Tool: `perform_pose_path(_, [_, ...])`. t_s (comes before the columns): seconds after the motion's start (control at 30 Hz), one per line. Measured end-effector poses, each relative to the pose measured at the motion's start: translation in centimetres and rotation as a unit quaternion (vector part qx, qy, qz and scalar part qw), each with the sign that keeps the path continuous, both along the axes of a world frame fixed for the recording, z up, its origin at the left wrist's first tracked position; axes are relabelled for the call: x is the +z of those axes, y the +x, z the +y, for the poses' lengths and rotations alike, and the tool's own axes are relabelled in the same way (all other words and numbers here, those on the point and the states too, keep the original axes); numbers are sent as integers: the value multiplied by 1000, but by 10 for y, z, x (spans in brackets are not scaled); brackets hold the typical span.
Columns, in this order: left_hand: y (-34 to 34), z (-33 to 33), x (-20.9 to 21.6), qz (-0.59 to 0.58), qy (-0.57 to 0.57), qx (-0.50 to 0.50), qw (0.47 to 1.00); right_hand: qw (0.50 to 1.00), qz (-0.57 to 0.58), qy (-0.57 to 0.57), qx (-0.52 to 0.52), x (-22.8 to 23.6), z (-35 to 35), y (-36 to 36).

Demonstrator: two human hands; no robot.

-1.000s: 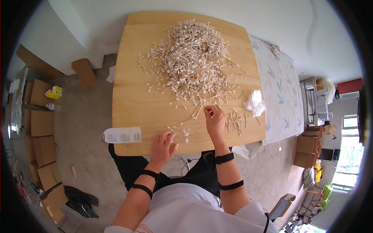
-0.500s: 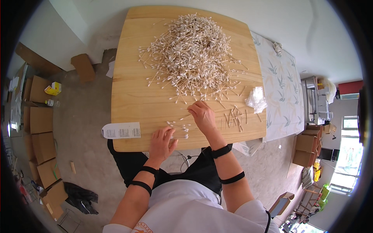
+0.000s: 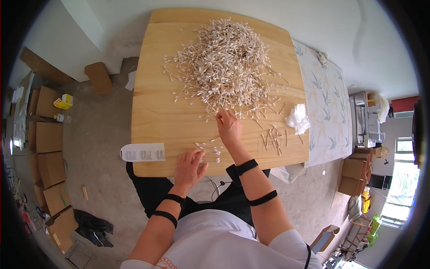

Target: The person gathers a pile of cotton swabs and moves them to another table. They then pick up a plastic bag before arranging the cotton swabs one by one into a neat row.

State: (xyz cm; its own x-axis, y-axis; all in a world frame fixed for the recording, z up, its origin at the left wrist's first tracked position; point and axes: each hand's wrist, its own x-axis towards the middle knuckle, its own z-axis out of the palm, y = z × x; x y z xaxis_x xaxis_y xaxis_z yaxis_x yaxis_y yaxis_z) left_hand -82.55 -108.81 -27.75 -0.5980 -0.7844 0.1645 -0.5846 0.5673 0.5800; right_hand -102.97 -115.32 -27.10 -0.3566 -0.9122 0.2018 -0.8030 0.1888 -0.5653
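A large heap of white-tipped cotton swabs covers the far middle of a wooden table. My right hand is at the heap's near edge, thumb and fingers pinched on a cotton swab; the fingers mostly hide it. Close to the table's front edge, my left hand lies palm down, thumb apart. Its fingertips cover the left ends of a small row of swabs laid side by side. Left of that hand lies a flat white printed sleeve with a rounded end.
Loose swabs lie scattered right of my right hand. Beyond them sits a crumpled clear plastic bag. A leaf-patterned covered surface adjoins the table's right side. Cardboard boxes line the floor at left.
My right hand has moved away from me, from the bare wood up to the heap's near edge. My left hand stays over the small row. The whole view has shifted slightly.
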Motion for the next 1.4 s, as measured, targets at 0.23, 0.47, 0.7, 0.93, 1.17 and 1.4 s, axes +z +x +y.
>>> perform_pose_path(0.23, [2,0,1,20,-15,4,1000,982,-167,54,66,26,58,-8])
perform_pose_path(0.47, [2,3,-2,22,23,-1,1000,973,-196,51,-111,30,76,-10])
perform_pose_path(0.7, [-3,2,-3,34,-5,3,999,979,-128,9,-159,14,118,-33])
perform_pose_path(0.93, [-2,2,-4,20,9,10,1000,994,-19,-3,-111,2,109,-21])
perform_pose_path(1.17, [-1,1,6,35,32,0,999,996,-44,67,-44,9,91,-3])
perform_pose_path(1.4, [3,-4,112,372,334,142,854,728,-676,78,82,120,114,37])
